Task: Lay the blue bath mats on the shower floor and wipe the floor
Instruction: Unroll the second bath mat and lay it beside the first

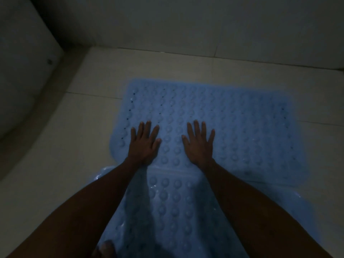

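Two pale blue bath mats with rows of round bumps lie on the light tiled shower floor (61,146). The far mat (242,123) lies flat, spread across the middle of the floor. The near mat (167,211) runs toward me, and its far edge meets the far mat's near edge. My left hand (145,144) and my right hand (200,144) rest palm down on the far mat near its near edge, fingers spread, holding nothing. The light is dim.
A tiled wall (204,25) closes the back. A curved raised kerb (42,101) bounds the floor at the left, with a pale panel (22,62) beyond it. Part of a foot or knee (105,248) shows at the bottom edge on the near mat.
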